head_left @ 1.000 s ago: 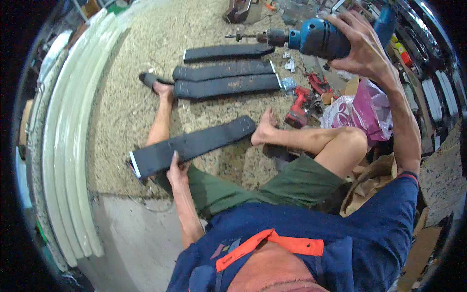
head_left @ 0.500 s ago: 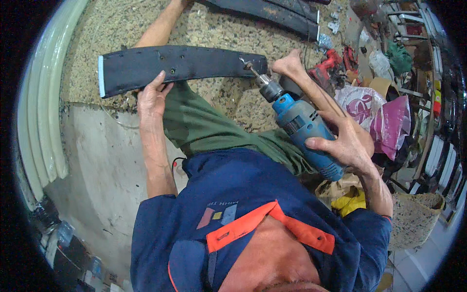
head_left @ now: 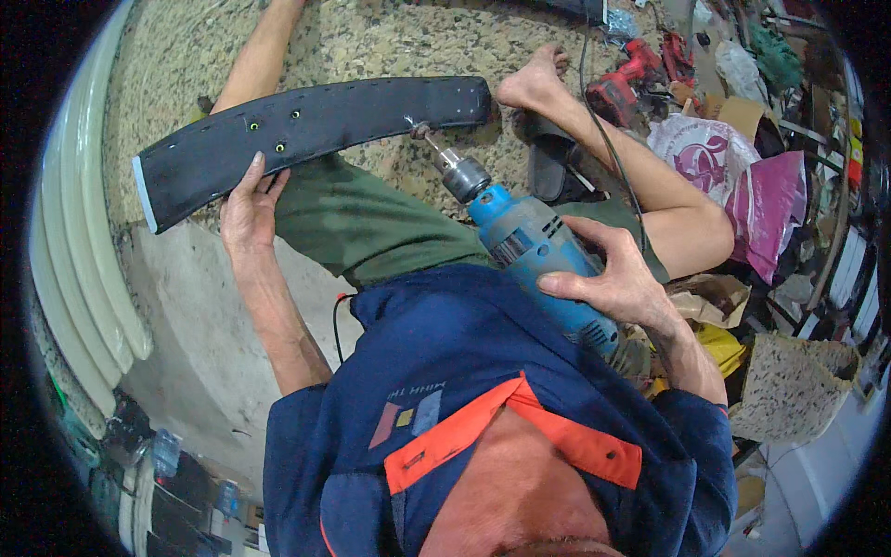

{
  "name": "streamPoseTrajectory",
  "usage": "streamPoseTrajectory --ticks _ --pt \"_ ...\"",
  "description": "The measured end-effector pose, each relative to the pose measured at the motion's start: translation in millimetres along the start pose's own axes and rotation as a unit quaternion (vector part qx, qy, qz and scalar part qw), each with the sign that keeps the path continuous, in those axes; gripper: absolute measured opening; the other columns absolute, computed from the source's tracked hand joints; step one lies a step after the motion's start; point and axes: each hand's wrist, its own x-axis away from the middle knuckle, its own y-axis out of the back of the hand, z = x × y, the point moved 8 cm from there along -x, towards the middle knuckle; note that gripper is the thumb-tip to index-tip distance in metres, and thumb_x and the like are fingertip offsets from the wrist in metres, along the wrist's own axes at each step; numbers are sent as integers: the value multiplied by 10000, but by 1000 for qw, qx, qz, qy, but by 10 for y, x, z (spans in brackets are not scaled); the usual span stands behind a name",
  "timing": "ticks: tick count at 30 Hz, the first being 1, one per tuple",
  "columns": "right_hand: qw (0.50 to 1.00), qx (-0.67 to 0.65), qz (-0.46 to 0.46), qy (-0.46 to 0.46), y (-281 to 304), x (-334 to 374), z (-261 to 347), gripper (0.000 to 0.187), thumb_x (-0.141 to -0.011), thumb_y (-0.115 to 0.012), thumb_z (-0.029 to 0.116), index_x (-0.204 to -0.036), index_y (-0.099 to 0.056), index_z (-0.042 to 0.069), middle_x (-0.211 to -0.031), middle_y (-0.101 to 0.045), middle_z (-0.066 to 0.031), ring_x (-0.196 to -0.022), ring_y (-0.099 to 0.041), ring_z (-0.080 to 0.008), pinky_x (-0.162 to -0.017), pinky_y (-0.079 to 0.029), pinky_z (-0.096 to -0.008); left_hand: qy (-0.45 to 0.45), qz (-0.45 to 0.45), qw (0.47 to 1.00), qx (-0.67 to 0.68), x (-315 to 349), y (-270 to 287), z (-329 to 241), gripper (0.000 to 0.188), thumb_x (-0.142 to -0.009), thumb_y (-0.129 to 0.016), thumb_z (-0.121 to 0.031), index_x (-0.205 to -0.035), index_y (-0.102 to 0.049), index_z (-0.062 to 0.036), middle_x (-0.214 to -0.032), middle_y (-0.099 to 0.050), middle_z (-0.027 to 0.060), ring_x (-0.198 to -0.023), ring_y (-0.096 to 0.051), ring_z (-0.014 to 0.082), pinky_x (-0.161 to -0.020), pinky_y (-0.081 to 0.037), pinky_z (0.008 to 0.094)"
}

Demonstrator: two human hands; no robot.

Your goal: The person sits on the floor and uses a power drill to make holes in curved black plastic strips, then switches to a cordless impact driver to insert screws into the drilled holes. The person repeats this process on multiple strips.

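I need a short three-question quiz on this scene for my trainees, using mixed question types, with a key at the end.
1. True or false: the person's left hand holds the blue drill.

2. Multiple choice: where is the pale edge on the long black strip?
A) At its end on the picture's right
B) Halfway along it
C) At its end on the picture's left

3. Count: how many small round marks show on the black strip near the left hand?

Key:
1. False; the right hand holds it, while the left grips the strip.
2. C
3. Three
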Motion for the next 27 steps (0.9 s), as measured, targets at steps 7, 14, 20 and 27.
streamPoseTrajectory --ticks 7,14,20,27 --pt "999 -20 12 -29 -49 -125 63 940 -717 -871 523 -1317 -567 -135 -1170 -683 -295 -1112 -679 -318 -979 -522 -414 7 -2 1000 5 -22 27 37 410 -911 -708 16 -1290 -554 1 -1233 -631 132 -1127 -642 298 -1067 -497 561" --pt "998 -52 24 -39 -5 -238 109 912 -760 -844 521 -1332 -559 -130 -1184 -682 -271 -1115 -671 -296 -984 -521 -400 6 15 988 -152 185 -174 -100 315 -990 -667 -185 -1217 -586 19 -1181 -663 178 -1059 -689 291 -968 -578 455" --pt "992 -96 66 -54 -25 -362 100 889 -780 -829 516 -1322 -561 -136 -1146 -690 -267 -1065 -687 -288 -944 -537 -388 210 272 848 -403 919 -769 197 671 -996 -552 -566 -1279 -574 42 -1081 -712 207 -946 -735 268 -798 -602 374" --pt "993 -97 19 -59 -166 -388 -138 979 -729 -890 458 -1411 -480 -113 -1265 -647 -264 -1181 -635 -303 -1017 -496 -384 296 244 921 76 1317 -1860 1708 419 -974 -677 -379 -1213 -568 -53 -1005 -663 58 -901 -645 167 -822 -551 364"
